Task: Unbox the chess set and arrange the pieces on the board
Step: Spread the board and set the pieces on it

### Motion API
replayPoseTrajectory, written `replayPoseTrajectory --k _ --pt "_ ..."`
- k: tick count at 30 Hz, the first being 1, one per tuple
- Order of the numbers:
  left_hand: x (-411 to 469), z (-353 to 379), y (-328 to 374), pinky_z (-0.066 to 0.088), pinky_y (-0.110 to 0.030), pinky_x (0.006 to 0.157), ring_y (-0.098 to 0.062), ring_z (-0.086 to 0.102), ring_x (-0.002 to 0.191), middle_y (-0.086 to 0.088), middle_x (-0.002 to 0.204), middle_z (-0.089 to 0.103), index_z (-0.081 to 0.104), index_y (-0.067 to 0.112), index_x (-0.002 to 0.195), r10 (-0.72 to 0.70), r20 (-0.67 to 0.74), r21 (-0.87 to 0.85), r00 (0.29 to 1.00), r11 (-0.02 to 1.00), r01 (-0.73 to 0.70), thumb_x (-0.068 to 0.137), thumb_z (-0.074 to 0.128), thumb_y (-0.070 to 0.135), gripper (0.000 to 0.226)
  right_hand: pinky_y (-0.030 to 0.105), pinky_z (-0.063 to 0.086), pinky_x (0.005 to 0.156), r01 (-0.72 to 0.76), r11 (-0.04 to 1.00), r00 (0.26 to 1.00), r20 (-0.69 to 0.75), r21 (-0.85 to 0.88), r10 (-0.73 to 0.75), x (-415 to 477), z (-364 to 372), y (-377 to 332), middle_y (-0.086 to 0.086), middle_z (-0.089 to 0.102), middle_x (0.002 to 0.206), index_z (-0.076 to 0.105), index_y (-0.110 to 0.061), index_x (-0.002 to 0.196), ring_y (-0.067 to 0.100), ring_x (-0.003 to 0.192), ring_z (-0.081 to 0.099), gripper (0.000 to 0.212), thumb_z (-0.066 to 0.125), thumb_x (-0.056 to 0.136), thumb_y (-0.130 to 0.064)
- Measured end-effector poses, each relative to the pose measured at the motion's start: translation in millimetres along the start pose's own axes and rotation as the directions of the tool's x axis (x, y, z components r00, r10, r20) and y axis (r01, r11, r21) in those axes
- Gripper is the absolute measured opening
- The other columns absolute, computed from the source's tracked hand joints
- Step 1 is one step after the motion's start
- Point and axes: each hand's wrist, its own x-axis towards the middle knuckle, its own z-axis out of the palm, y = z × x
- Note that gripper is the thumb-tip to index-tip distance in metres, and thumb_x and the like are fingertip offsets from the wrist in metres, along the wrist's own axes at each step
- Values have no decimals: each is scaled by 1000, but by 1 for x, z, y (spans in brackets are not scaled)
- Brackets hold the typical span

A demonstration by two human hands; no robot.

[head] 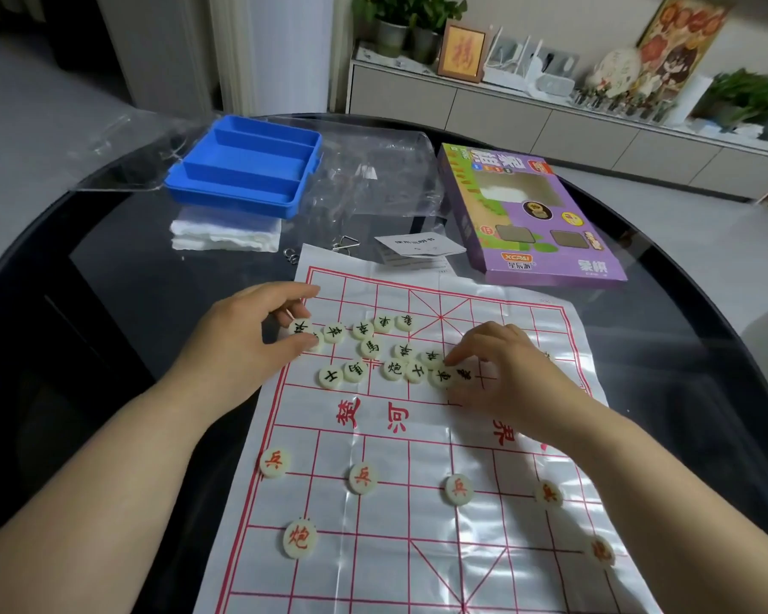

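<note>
Red pieces (pixel 363 478) lie spread over the near half of the board (pixel 400 569), four in a row and two closer in at the sides; the board, a thin sheet with red lines, lies flat on the dark glass tabletop (pixel 107 281); past the river lettering, black pieces (pixel 393 369) huddle in a loose cluster on the far half; both hands work at that cluster, well apart; the left hand (pixel 249 334) pinches the outer piece (pixel 300 327) at the cluster's left edge between thumb and fingers; the right hand (pixel 502 370) bends over the cluster's right end, fingertips touching pieces there, though whether it grips one I cannot tell; beyond the board lie a leaflet (pixel 417 246), a purple box (pixel 528 214) to the right, a blue tray (pixel 245 170) to the left with a white pad (pixel 225 230) just before it, and a clear bag (pixel 373 170) between tray and box.
</note>
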Motion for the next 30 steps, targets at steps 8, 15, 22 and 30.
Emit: replayPoseTrajectory --k 8,15,22,30 --pt "0 0 2 36 -5 65 3 49 83 21 88 50 52 26 123 21 -9 23 1000 1000 -20 75 69 8 54 14 24 75 30 999 999 -18 -27 -31 1 4 -7 -3 51 112 62 -16 105 13 106 38 25 64 81 -24" --pt "-1 0 3 35 -6 66 -5 49 89 22 88 47 47 25 128 12 -30 35 999 999 -11 76 67 6 58 16 25 76 77 996 992 -98 -36 -80 0 7 -8 -1 56 107 64 -12 98 14 99 39 24 66 79 -26" --pt "3 -4 9 41 -22 74 -10 54 89 9 95 56 49 23 126 -14 -97 76 995 997 22 79 66 12 52 15 22 71 48 999 982 -182 -10 -49 7 -4 -2 -10 45 92 63 -12 98 8 92 35 23 66 80 -24" --pt "7 -11 28 46 -23 78 -7 53 91 20 88 50 49 30 124 -8 54 130 999 992 1 78 67 14 51 18 21 67 -41 998 989 -147 -47 34 6 -1 11 -1 59 110 62 -13 103 10 92 35 24 62 83 -26"
